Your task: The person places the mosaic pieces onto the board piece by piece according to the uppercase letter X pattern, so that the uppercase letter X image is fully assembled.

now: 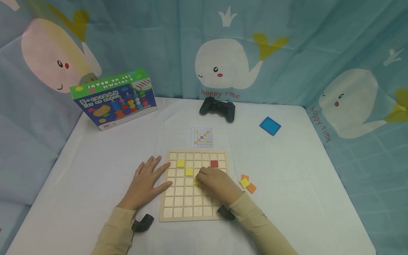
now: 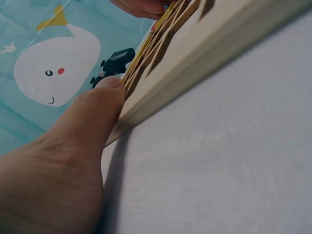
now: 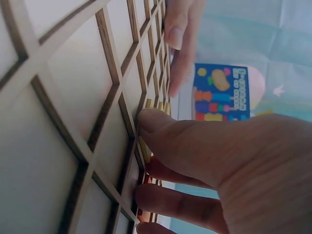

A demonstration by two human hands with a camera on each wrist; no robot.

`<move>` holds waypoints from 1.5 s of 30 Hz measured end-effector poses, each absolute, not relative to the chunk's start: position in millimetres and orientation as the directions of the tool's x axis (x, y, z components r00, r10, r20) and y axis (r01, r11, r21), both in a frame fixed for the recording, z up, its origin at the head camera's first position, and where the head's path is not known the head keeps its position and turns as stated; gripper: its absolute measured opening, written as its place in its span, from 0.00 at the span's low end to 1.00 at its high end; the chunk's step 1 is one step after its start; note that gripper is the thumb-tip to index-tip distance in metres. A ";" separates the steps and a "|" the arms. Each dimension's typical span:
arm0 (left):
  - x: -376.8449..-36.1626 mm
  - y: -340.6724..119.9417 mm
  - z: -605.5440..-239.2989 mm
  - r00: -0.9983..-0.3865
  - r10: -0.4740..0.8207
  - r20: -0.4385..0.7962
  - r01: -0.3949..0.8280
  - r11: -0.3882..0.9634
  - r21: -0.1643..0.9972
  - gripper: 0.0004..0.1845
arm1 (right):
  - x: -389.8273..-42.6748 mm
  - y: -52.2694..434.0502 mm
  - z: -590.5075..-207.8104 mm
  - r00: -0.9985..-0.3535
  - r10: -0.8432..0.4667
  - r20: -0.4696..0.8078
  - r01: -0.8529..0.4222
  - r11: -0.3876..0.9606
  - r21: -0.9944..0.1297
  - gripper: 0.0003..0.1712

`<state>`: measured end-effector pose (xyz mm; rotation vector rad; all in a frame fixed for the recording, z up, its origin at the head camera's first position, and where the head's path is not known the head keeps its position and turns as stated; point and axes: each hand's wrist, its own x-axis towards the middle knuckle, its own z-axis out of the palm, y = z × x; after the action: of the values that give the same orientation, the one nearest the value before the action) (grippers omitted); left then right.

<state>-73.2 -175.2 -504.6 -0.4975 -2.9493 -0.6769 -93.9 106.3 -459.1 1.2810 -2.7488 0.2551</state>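
Table: R hand (image 1: 216,184) pinches yellow tile (image 1: 197,181) in grid board (image 1: 178,209); L hand (image 1: 148,182) flat.

Beige long sleeves (image 1: 255,219) on both arms, snug to the wrist. Black strap-mounted wrist units (image 1: 143,222) under each cuff. Bare hands, no rings.

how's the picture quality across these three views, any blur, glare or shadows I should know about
Head view: even, soft light, no glare, faint shadows under the hands; the wooden grid board is sharp. Left wrist view: the left hand is close and blurred, casting a dark shadow on the table. Right wrist view: the right hand is soft, the near grid cells washed out.
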 end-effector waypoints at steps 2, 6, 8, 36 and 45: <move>-73.3 -174.8 -504.3 -0.944 0.295 0.144 0.329 0.850 0.412 0.38 | -93.6 106.1 -458.3 -0.643 -0.750 0.155 -0.766 0.633 -0.110 0.06; -73.4 -174.2 -504.7 -0.944 0.296 0.145 0.329 0.852 0.408 0.38 | -92.5 105.3 -456.3 -0.646 -0.749 0.148 -0.763 0.636 -0.111 0.06; -73.5 -174.1 -505.3 -0.944 0.296 0.146 0.330 0.853 0.404 0.38 | -92.2 105.1 -455.4 -0.647 -0.749 0.146 -0.763 0.638 -0.109 0.06; -43.9 -174.1 -514.6 -0.932 0.326 0.161 0.364 0.839 0.404 0.39 | -40.4 238.0 -446.9 -0.959 -0.282 0.038 -0.281 0.916 -0.288 0.17; -48.3 -176.9 -514.1 -0.926 0.321 0.200 0.376 0.836 0.400 0.41 | -33.9 245.9 -454.7 -0.953 -0.269 0.139 -0.299 0.910 -0.286 0.19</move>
<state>-48.3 -176.9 -514.1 -0.5503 -2.8902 -0.6678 -33.9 245.9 -454.7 0.4441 -2.9753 0.4693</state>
